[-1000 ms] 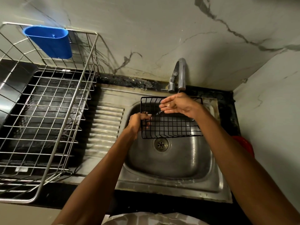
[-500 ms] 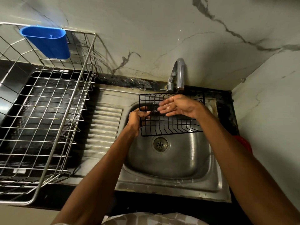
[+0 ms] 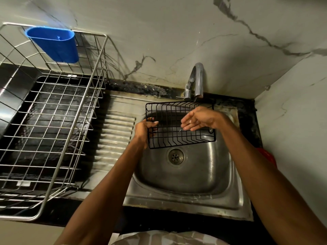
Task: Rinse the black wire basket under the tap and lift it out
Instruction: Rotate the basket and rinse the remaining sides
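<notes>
Rinsing the basket (image 3: 178, 126), not lifted out yet.
I am gripping its left edge with my left hand (image 3: 145, 128); right hand (image 3: 200, 119), fingers straight, is rubbing the wires under the tap (image 3: 196, 80).

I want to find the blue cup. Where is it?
In the head view, the blue cup is far left, hanging on the top back edge of the silver wire rack, against the wall, left of the tap.

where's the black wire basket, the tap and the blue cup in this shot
black wire basket (image 3: 177, 138): head view, on its near side wall
tap (image 3: 199, 76): head view, on the curved spout
blue cup (image 3: 56, 45): head view, on its front face
</notes>
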